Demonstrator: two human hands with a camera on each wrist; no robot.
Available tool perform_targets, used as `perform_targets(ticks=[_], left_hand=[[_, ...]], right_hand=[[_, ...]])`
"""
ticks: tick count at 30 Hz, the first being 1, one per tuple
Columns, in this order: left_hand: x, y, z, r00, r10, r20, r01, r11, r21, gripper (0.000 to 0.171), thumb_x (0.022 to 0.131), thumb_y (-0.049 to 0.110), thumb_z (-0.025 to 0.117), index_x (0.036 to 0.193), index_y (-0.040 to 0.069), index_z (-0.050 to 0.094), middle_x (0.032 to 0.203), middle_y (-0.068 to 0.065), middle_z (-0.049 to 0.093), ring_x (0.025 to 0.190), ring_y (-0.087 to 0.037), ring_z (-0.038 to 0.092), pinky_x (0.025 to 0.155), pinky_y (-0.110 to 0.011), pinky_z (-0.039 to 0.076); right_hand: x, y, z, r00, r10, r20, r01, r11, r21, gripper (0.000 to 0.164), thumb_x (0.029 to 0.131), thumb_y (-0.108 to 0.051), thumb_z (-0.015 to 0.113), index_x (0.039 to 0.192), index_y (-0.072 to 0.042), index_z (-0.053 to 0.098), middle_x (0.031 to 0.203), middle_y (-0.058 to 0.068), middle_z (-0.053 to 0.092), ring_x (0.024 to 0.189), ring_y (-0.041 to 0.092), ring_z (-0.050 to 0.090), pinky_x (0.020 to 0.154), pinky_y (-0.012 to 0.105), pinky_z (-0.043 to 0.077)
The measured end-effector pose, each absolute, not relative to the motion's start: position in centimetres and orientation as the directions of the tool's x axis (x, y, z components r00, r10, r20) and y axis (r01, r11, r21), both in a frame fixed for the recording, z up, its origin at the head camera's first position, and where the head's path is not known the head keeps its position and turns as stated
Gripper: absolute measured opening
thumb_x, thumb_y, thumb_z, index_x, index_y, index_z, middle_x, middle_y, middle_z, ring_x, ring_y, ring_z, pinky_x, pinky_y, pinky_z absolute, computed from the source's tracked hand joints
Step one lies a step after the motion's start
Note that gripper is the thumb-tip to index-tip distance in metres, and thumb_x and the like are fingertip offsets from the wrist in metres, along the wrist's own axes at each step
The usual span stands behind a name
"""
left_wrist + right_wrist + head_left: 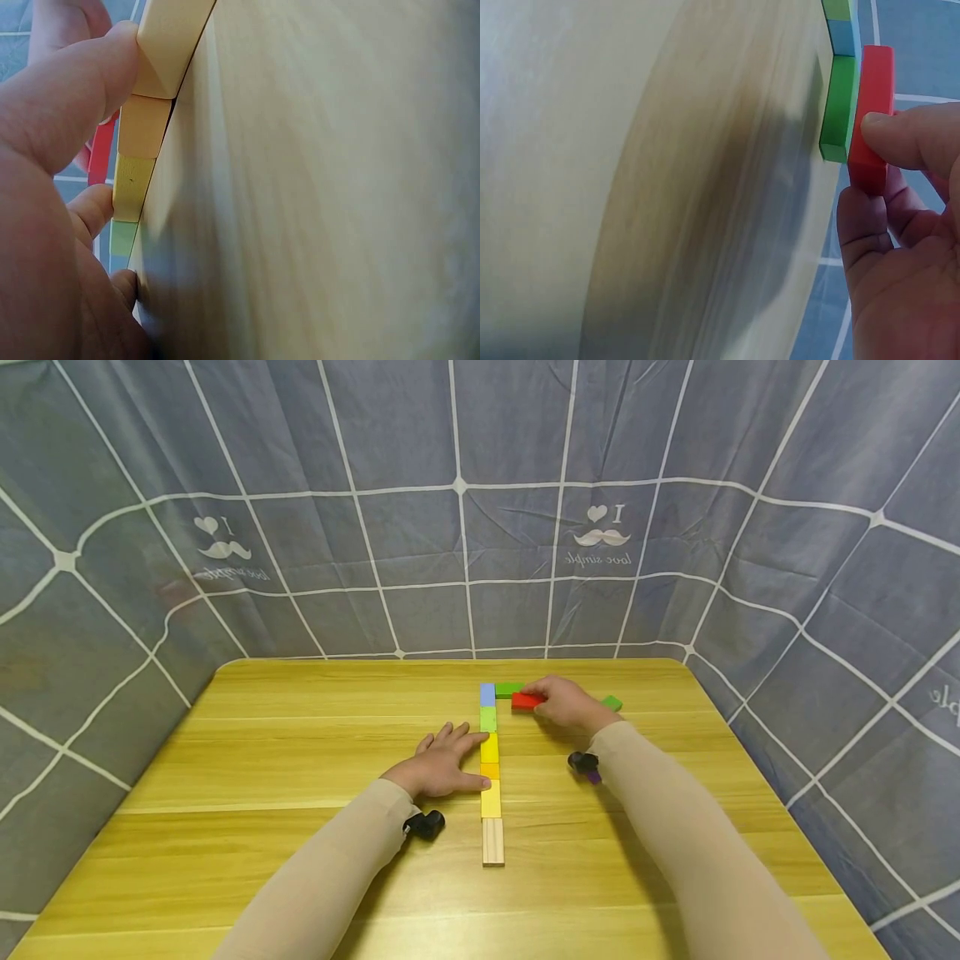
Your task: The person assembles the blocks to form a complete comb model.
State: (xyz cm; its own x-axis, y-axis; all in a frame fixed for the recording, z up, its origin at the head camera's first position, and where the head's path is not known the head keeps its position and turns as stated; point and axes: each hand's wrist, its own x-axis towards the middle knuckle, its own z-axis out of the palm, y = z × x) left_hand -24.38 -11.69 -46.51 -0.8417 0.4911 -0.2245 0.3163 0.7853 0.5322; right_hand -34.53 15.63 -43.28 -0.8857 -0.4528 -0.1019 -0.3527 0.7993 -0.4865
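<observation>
A straight column of blocks runs away from me on the table: a bare wood block [492, 843], a pale yellow block [491, 802], an orange one [490, 771], a yellow one [489, 748], a light green one [488, 719] and a blue one [487, 694]. From the blue end a green block [508, 691] extends rightward. My left hand [442, 767] lies with spread fingers along the column's left side, thumb at the pale yellow block and a finger at the yellow one. My right hand [566, 702] pinches a red block [873, 120], raised just over the green block.
Another green block [612, 703] shows beyond my right wrist, and a purple block [594, 777] is partly hidden beneath the right wrist camera [582, 763]. A grey-blue curtain [517, 543] with white lines hangs around the wooden table [300, 735].
</observation>
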Motion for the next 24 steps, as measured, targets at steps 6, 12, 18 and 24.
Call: perform_targets(ticks=[6, 12, 18, 24], left_hand=[[-24.3, -11.7, -46.4, -0.844, 0.488, -0.224, 0.312, 0.785, 0.535, 0.088, 0.093, 0.064, 0.068, 0.166, 0.03, 0.033, 0.178, -0.011, 0.014, 0.165, -0.04, 0.003, 0.13, -0.065, 0.004], [-24.2, -11.7, -46.3, -0.843, 0.485, -0.232, 0.303, 0.786, 0.539, 0.088, 0.093, 0.064, 0.069, 0.166, 0.03, 0.033, 0.178, -0.011, 0.014, 0.165, -0.04, 0.002, 0.13, -0.065, 0.003], [-24.3, -11.7, -46.2, -0.842, 0.485, -0.237, 0.302, 0.788, 0.537, 0.088, 0.093, 0.064, 0.068, 0.166, 0.031, 0.033, 0.178, -0.01, 0.014, 0.165, -0.039, 0.002, 0.131, -0.064, 0.003], [-24.2, -11.7, -46.0, -0.841, 0.486, -0.237, 0.303, 0.787, 0.537, 0.088, 0.093, 0.064, 0.068, 0.167, 0.03, 0.032, 0.178, -0.011, 0.014, 0.165, -0.039, 0.002, 0.131, -0.064, 0.003]], right_hand=[[-34.5, 15.0, -43.6, -0.889, -0.442, -0.118, -0.326, 0.794, -0.513, 0.047, 0.097, 0.0, 0.061, 0.143, -0.007, 0.066, 0.143, 0.018, 0.066, 0.129, 0.034, 0.06, 0.116, 0.05, 0.046], [-34.7, 14.5, -44.2, -0.886, -0.445, -0.13, -0.322, 0.793, -0.518, 0.048, 0.096, 0.0, 0.06, 0.143, -0.008, 0.066, 0.142, 0.017, 0.067, 0.125, 0.032, 0.06, 0.115, 0.048, 0.047], [-34.7, 14.1, -44.4, -0.882, -0.446, -0.15, -0.316, 0.798, -0.513, 0.048, 0.096, 0.0, 0.06, 0.143, -0.009, 0.066, 0.139, 0.015, 0.069, 0.119, 0.031, 0.06, 0.112, 0.047, 0.047], [-34.7, 13.8, -44.5, -0.878, -0.449, -0.165, -0.303, 0.789, -0.535, 0.049, 0.095, 0.002, 0.059, 0.142, -0.007, 0.067, 0.134, 0.015, 0.07, 0.115, 0.03, 0.059, 0.108, 0.045, 0.048]])
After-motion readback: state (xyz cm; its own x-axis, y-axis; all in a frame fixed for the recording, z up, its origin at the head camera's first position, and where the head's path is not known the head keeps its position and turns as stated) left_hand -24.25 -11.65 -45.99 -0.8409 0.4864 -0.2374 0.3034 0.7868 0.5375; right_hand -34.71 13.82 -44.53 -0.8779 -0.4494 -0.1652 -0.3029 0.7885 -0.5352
